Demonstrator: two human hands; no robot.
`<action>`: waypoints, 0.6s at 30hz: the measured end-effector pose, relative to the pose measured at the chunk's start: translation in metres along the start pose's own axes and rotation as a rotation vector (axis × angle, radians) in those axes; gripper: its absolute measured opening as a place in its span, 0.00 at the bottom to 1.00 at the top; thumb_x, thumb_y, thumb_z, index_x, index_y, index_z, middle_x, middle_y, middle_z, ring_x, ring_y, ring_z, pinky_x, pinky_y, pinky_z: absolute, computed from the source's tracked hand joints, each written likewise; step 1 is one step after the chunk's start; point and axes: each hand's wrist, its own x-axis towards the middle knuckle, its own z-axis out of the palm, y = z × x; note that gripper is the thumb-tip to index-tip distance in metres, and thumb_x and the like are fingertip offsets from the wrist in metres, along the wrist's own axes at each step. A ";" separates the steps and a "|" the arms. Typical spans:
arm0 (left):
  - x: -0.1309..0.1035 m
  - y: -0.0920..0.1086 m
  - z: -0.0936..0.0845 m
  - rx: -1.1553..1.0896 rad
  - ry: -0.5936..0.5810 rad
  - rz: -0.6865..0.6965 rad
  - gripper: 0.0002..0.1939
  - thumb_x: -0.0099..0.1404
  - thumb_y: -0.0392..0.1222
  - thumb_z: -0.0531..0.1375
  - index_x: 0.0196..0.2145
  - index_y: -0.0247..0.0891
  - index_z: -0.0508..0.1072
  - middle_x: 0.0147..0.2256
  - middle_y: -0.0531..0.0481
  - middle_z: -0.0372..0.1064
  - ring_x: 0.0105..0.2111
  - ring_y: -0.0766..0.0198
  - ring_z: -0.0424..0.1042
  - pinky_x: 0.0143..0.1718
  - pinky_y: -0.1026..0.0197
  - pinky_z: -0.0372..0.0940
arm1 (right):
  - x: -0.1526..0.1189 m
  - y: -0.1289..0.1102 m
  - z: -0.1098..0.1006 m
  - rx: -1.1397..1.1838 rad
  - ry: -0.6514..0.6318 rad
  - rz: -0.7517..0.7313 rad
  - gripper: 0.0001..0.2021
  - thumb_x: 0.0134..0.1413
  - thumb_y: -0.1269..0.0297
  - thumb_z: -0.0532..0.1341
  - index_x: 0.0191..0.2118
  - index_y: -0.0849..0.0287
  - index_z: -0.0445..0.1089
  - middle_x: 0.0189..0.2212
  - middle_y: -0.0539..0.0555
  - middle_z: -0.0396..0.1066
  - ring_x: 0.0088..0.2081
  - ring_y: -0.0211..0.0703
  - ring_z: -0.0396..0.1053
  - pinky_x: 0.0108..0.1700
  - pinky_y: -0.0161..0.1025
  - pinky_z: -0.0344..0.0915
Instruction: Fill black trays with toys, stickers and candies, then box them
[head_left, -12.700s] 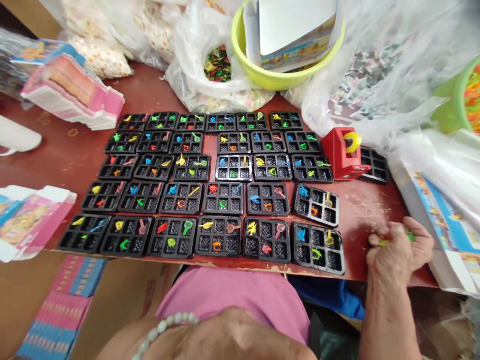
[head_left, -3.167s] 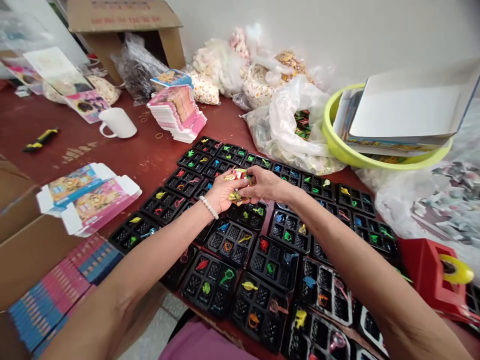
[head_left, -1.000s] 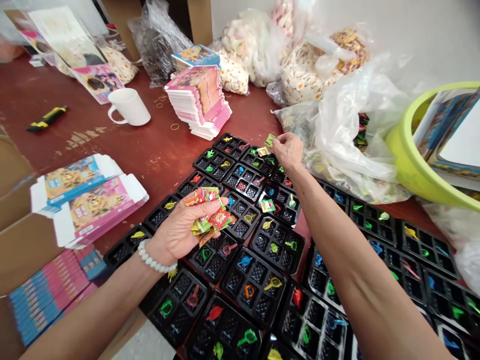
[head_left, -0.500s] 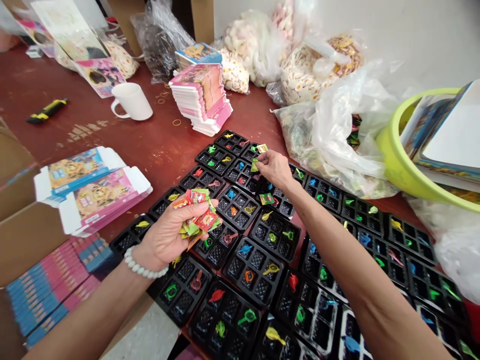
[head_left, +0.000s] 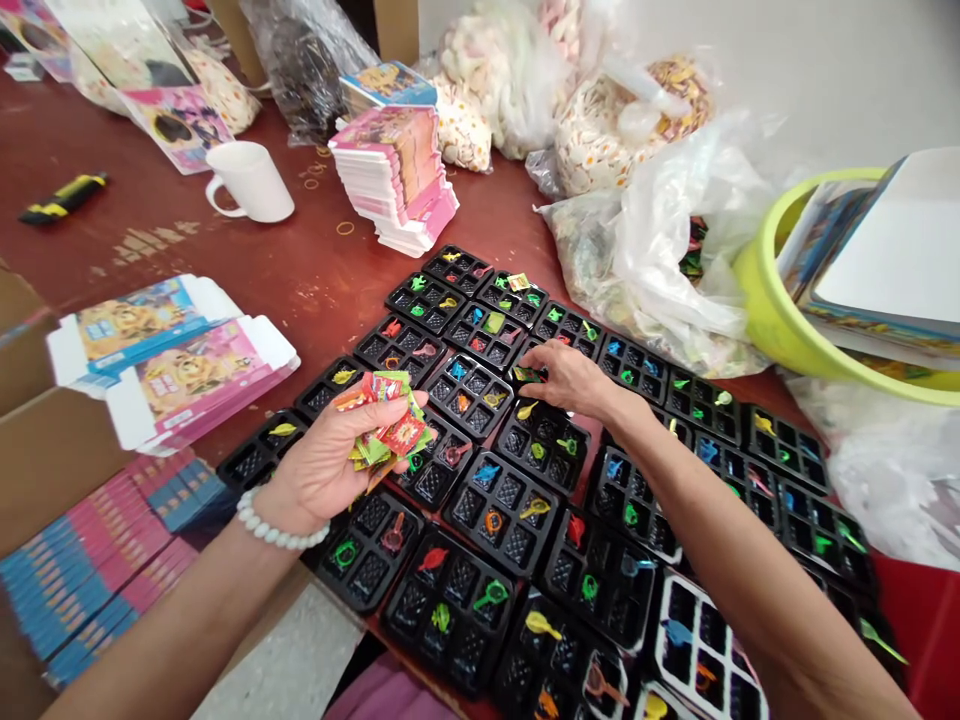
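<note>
My left hand (head_left: 337, 450) is closed around a bunch of small red, green and yellow printed packets (head_left: 390, 425), held above the black trays. With fingers pinched down, my right hand (head_left: 566, 375) is at a green packet (head_left: 529, 375) on a tray behind the middle of the group. Its fingertips are partly hidden. The compartmented black trays (head_left: 504, 515) hold small plastic toys in several colours, such as a yellow one (head_left: 541, 624). A green packet (head_left: 494, 322) lies in one tray, and a yellowish packet (head_left: 517, 282) rests on the tray behind it.
Printed flat boxes (head_left: 187, 370) lie at left, above a carton of blue and pink boxes (head_left: 97, 560). A white mug (head_left: 255, 182), a yellow-black cutter (head_left: 64, 198) and a box stack (head_left: 394, 175) stand farther back. Plastic bags (head_left: 622, 250) and a lime-green basin (head_left: 757, 270) line the right.
My right hand has moved from the rear tray toward me, to the green packet lying nearer. The packet it was pinching now lies in a tray. My left hand still holds its bunch.
</note>
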 end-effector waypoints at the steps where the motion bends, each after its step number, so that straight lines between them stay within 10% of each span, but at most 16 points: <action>1: 0.000 -0.001 0.001 0.003 -0.010 -0.002 0.10 0.61 0.25 0.64 0.40 0.33 0.78 0.42 0.40 0.81 0.23 0.60 0.78 0.11 0.64 0.70 | 0.000 0.000 0.002 -0.004 0.008 0.011 0.15 0.53 0.64 0.71 0.47 0.56 0.76 0.44 0.58 0.73 0.45 0.53 0.74 0.47 0.43 0.68; 13: 0.000 -0.006 0.002 0.020 -0.018 -0.009 0.10 0.63 0.26 0.63 0.42 0.33 0.78 0.44 0.41 0.80 0.23 0.60 0.78 0.13 0.64 0.71 | -0.007 0.011 0.007 0.111 0.100 -0.001 0.03 0.56 0.65 0.66 0.34 0.58 0.74 0.31 0.51 0.72 0.34 0.43 0.69 0.37 0.37 0.62; 18: 0.006 -0.012 0.003 0.036 -0.063 -0.059 0.12 0.62 0.28 0.67 0.43 0.36 0.77 0.42 0.44 0.81 0.26 0.56 0.81 0.12 0.64 0.71 | -0.001 0.039 -0.012 0.187 0.233 0.039 0.16 0.67 0.59 0.53 0.37 0.59 0.76 0.28 0.52 0.74 0.31 0.44 0.70 0.36 0.37 0.64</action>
